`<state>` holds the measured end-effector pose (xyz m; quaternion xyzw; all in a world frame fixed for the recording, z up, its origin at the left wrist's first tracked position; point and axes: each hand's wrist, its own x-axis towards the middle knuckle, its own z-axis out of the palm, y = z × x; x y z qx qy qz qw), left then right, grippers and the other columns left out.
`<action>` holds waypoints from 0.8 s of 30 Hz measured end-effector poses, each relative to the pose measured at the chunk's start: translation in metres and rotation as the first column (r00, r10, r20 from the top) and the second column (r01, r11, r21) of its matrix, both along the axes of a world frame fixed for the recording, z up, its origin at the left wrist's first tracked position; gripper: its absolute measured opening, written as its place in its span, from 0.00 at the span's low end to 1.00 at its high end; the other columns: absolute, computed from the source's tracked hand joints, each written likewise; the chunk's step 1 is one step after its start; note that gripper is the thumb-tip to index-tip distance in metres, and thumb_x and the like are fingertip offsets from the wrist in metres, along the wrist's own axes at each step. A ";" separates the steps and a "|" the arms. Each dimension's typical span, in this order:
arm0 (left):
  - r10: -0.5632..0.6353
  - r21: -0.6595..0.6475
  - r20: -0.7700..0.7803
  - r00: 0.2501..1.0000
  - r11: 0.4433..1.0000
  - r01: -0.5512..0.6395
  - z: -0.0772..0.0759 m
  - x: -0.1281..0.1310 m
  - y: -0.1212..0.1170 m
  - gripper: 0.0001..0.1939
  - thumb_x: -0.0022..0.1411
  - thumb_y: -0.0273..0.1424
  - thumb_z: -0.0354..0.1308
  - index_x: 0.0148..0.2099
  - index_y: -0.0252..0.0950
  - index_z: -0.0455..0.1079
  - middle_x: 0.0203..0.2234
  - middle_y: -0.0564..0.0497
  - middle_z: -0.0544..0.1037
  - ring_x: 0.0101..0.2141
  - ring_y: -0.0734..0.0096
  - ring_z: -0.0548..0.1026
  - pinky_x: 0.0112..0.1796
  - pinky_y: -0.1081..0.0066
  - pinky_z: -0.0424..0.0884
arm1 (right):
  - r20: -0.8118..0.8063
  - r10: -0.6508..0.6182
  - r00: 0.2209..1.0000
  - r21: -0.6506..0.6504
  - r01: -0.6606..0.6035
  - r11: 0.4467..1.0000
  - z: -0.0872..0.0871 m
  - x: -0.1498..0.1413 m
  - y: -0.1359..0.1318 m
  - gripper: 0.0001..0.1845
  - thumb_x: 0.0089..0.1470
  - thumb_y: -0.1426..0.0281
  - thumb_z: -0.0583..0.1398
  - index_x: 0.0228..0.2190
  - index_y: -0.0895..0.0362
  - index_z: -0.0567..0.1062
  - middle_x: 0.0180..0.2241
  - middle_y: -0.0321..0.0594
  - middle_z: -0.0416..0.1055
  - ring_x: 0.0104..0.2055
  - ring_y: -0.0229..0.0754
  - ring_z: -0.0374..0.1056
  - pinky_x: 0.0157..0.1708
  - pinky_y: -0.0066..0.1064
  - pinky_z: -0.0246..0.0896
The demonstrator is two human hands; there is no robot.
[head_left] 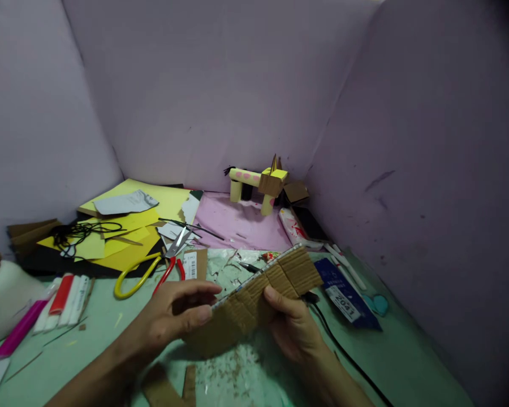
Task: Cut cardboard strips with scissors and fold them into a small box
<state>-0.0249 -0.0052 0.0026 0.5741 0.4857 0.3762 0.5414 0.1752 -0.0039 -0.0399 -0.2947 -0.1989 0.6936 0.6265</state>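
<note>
Both my hands hold a long strip of brown corrugated cardboard (275,282) over the green table (398,362). My left hand (173,316) pinches its near left end, thumb on top and fingers curled beneath. My right hand (294,328) grips the strip's middle from below, with the thumb pressed on its face. The strip rises to the right, with score lines across it. Under my hands lie cardboard crumbs and two small cardboard offcuts (169,387).
Yellow-handled scissors (152,265) and red-handled pliers (169,274) lie left of centre. Yellow paper sheets (127,226) and a black cord sit behind. A yellow cardboard animal model (261,183) stands on pink paper. Glue sticks (63,297), a white jar, a blue packet (348,294) and purple walls surround.
</note>
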 end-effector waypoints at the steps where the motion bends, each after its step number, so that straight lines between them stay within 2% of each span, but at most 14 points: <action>1: 0.003 0.043 -0.093 0.996 0.999 0.001 0.004 0.000 -0.001 0.20 0.44 0.42 0.63 0.39 0.38 0.78 0.34 0.44 0.81 0.36 0.54 0.76 0.34 0.67 0.70 | 0.010 0.052 0.999 0.018 -0.052 0.998 0.000 -0.002 -0.002 0.11 0.36 0.72 0.69 0.28 0.55 0.79 0.31 0.38 0.79 0.34 0.45 0.74 0.45 0.39 0.66; 3: -0.004 0.114 -0.281 0.960 0.993 0.037 0.011 0.005 -0.004 0.16 0.45 0.40 0.63 0.37 0.39 0.78 0.32 0.45 0.81 0.34 0.56 0.77 0.33 0.68 0.70 | 0.032 0.137 0.990 0.040 -0.138 0.990 -0.001 -0.005 -0.006 0.11 0.38 0.70 0.69 0.30 0.56 0.79 0.31 0.39 0.79 0.34 0.47 0.74 0.43 0.42 0.67; 5: 0.008 0.172 -0.400 0.916 0.983 0.067 0.015 0.012 -0.007 0.11 0.48 0.38 0.62 0.34 0.41 0.78 0.29 0.48 0.81 0.31 0.59 0.77 0.31 0.69 0.69 | 0.052 0.162 0.985 0.041 -0.164 0.986 -0.003 -0.008 -0.009 0.11 0.39 0.68 0.68 0.31 0.56 0.79 0.31 0.40 0.79 0.33 0.49 0.74 0.41 0.43 0.67; 9: 0.098 0.292 -0.448 0.889 0.955 0.042 0.018 0.024 -0.007 0.08 0.49 0.37 0.60 0.28 0.42 0.78 0.18 0.51 0.78 0.23 0.65 0.73 0.24 0.72 0.63 | 0.097 0.100 0.990 0.030 -0.103 0.994 -0.009 -0.012 -0.011 0.12 0.39 0.69 0.68 0.31 0.54 0.80 0.30 0.38 0.79 0.33 0.47 0.74 0.39 0.40 0.68; 12: 0.095 0.309 -0.547 0.831 0.946 0.096 0.021 0.031 -0.001 0.08 0.49 0.35 0.59 0.23 0.41 0.76 0.14 0.53 0.73 0.19 0.68 0.67 0.20 0.73 0.54 | 0.131 0.097 0.987 0.017 -0.100 0.995 -0.014 -0.011 -0.012 0.13 0.39 0.69 0.68 0.33 0.54 0.79 0.33 0.39 0.79 0.35 0.48 0.73 0.41 0.40 0.67; 14: 0.101 0.321 -0.595 0.797 0.939 0.121 0.023 0.037 0.002 0.10 0.49 0.34 0.58 0.18 0.39 0.71 0.11 0.55 0.67 0.17 0.71 0.63 0.19 0.73 0.48 | 0.127 0.114 0.985 0.018 -0.117 0.993 -0.017 -0.009 -0.012 0.13 0.40 0.69 0.68 0.33 0.53 0.79 0.35 0.39 0.79 0.38 0.49 0.73 0.44 0.42 0.65; 17: 0.092 0.342 -0.607 0.789 0.927 0.155 0.026 0.044 0.006 0.16 0.49 0.33 0.57 0.13 0.38 0.60 0.10 0.57 0.56 0.16 0.75 0.57 0.20 0.72 0.45 | 0.108 0.128 0.986 0.027 -0.131 0.991 -0.016 -0.008 -0.011 0.13 0.41 0.68 0.68 0.33 0.52 0.79 0.36 0.40 0.79 0.40 0.51 0.73 0.45 0.44 0.65; 20: 0.014 0.251 -0.624 0.781 0.951 0.184 0.031 0.045 0.009 0.18 0.47 0.31 0.55 0.13 0.37 0.51 0.11 0.59 0.53 0.17 0.75 0.55 0.20 0.71 0.46 | 0.112 0.152 0.982 0.051 -0.159 0.986 -0.010 -0.005 -0.009 0.14 0.41 0.67 0.67 0.34 0.54 0.79 0.35 0.42 0.78 0.41 0.52 0.73 0.44 0.46 0.66; 22: -0.029 0.178 -0.657 0.753 0.965 0.192 0.035 0.042 0.012 0.19 0.46 0.32 0.55 0.13 0.37 0.48 0.11 0.59 0.52 0.18 0.76 0.55 0.20 0.71 0.46 | 0.113 0.072 0.991 0.076 -0.081 0.994 -0.003 0.001 -0.006 0.17 0.39 0.65 0.68 0.35 0.53 0.78 0.36 0.41 0.78 0.42 0.51 0.72 0.43 0.45 0.67; 24: -0.042 0.149 -0.704 0.709 0.967 0.205 0.041 0.037 0.015 0.19 0.46 0.33 0.56 0.13 0.36 0.48 0.12 0.59 0.50 0.18 0.76 0.54 0.21 0.70 0.47 | 0.131 -0.131 0.983 0.085 0.120 0.989 0.004 0.012 -0.002 0.17 0.39 0.65 0.68 0.36 0.50 0.76 0.37 0.37 0.78 0.42 0.47 0.73 0.41 0.40 0.69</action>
